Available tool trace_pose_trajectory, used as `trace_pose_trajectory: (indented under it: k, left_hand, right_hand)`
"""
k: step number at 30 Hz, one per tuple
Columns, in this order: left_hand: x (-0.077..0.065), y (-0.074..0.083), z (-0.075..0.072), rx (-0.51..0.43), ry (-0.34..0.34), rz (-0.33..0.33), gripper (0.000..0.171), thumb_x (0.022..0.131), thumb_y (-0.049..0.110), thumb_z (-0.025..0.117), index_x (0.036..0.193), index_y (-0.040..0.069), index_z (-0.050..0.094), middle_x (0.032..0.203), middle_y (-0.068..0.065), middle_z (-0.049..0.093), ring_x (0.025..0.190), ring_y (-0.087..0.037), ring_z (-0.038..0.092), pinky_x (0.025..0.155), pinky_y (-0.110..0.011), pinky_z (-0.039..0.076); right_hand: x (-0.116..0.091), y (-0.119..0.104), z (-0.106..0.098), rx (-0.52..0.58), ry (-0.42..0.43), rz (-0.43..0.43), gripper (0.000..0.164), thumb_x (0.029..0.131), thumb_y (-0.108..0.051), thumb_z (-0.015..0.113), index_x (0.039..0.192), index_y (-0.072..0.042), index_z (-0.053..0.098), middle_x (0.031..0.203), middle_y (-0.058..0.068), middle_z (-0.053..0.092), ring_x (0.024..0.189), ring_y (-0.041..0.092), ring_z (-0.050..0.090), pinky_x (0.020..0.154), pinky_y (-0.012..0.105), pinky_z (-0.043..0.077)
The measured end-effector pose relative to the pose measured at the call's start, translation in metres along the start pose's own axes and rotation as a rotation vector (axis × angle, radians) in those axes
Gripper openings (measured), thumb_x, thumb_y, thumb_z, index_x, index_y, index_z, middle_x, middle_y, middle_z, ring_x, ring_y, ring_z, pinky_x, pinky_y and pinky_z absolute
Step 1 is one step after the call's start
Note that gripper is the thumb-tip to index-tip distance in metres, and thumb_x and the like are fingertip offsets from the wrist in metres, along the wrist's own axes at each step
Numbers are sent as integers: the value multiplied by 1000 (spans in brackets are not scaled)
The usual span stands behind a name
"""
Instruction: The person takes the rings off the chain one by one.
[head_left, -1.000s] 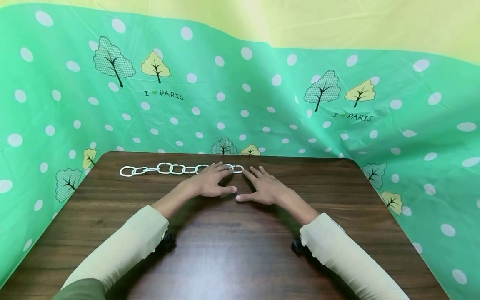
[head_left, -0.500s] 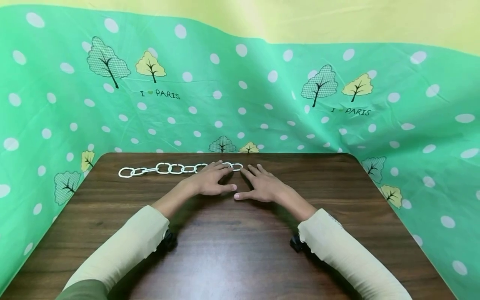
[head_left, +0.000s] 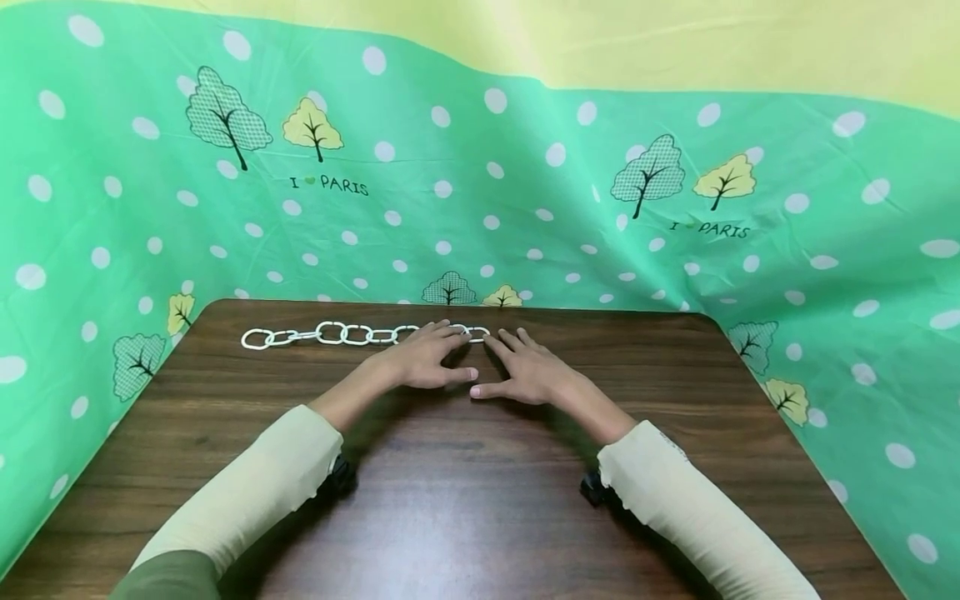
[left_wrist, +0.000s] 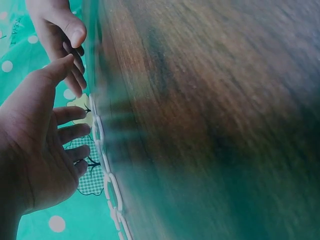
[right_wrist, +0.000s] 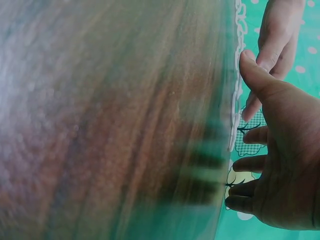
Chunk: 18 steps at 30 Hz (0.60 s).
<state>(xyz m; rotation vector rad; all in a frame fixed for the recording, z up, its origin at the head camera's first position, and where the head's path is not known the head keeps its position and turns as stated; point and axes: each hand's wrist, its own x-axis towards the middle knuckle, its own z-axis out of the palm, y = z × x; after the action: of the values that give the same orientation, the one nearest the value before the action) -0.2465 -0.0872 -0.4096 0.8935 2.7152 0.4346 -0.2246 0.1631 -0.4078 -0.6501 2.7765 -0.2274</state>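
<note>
A chain of white oval links lies stretched out along the far side of the wooden table in the head view. Over its right part is my left hand, palm down with fingers spread, hiding some links. My right hand is just past the chain's right end, its fingers also spread and nothing in them. The two thumb tips nearly meet in the head view. In the left wrist view the chain runs below the left fingers; both wrist views show the palms raised above the tabletop.
The dark wooden table has rounded far corners. A green polka-dot cloth with tree prints hangs behind it and along both sides. Black wrist straps show below the pale sleeves.
The head view shifts slightly. Both hands and the chain keep the same places on the table.
</note>
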Motion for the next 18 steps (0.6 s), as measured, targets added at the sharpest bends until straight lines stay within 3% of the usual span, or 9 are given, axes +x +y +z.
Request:
trace_pose_trajectory:
  k: [11,18]
  left_hand:
    - [3,2,0,7,-22,-13,87,111,68,55,177,13,37,187,-13,30,176,-44,18,143,-63,16]
    - [3,3,1,16,-21,-8,89,112,66,56,177,10,35,187,-16,29,176,-42,21,143,-59,17]
  right_hand:
    - [-2,0,-1,6,6,1,114,99,-85,61,182,-17,21,189,19,18,175,51,11,137,71,27]
    - [1,4,-2,39,-24,-13,113,102,-83,60,182,-14,19,191,9,19,177,43,11,136,72,27]
